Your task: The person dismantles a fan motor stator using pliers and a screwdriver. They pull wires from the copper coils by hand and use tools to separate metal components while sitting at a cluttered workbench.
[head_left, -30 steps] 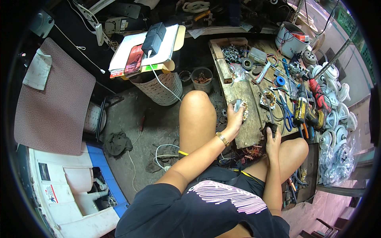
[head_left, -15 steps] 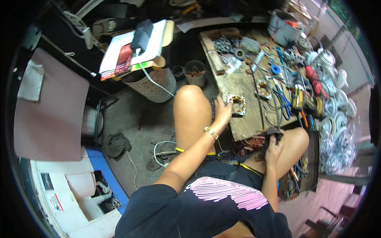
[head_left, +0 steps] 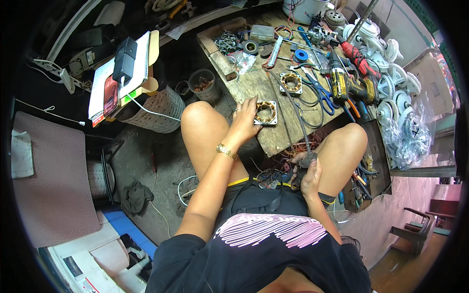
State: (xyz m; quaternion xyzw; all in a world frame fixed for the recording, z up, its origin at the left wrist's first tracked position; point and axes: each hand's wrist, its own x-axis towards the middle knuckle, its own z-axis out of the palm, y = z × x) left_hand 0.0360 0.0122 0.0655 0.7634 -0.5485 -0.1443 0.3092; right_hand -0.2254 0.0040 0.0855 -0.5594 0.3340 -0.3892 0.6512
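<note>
A motor stator (head_left: pixel 274 113), a square metal frame around a ring of copper windings, lies near the left edge of the wooden bench (head_left: pixel 273 139). My left hand (head_left: pixel 243 118) grips its left side, thumb by the near corner and fingers by the far one. Over my lap, my right hand (head_left: pixel 309 177) is closed around a dark, bulky object (head_left: pixel 306 160) from which a long dark cord or rod runs up across the bench; its kind is unclear. A second stator (head_left: pixel 291 83) rests farther right.
Blue-handled scissors (head_left: pixel 324 94), a yellow drill (head_left: pixel 338 78) and a red power tool (head_left: pixel 358 59) crowd the bench's right. White plastic wheel-like parts (head_left: pixel 398 75) are heaped beyond. Screws (head_left: pixel 228 42) and a tape roll (head_left: pixel 250 47) sit at the back. A bin (head_left: pixel 202 84) stands left.
The view has shifted, so the bench sits farther left in the picture. My right hand has drawn the dark object closer to my lap. My left hand stays at the stator.
</note>
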